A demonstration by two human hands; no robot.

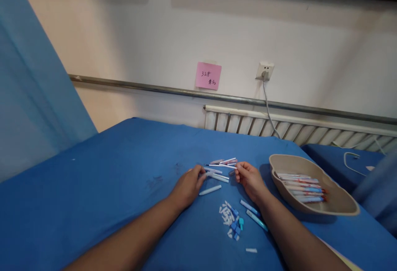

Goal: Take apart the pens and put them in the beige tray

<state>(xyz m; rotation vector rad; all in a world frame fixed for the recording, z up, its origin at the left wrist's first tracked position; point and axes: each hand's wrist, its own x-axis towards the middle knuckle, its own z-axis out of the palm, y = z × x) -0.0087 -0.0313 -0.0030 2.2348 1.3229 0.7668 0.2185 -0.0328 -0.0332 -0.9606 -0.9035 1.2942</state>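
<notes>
My left hand (187,187) pinches a pale translucent pen barrel (210,173) just above the blue cloth. In the fingertips of my right hand (249,178) is the end of a thin white pen refill (227,166), which points to the left. Several loose pen barrels and refills lie between and under the hands. One light blue barrel (210,190) rests in front of my left fingers. Nearer to me is a heap of small white pieces (227,217) with blue parts (235,225) and a teal one. Beside my right wrist lie two blue pen barrels (257,220).
A beige leaf-shaped tray (336,200) holding several assembled pens (305,188) stands at the right. Blue cloth (102,171) covers the table. Behind it are a radiator (248,126), a metal rail (161,90), a pink note (208,75) and a socket (264,71) with a cable.
</notes>
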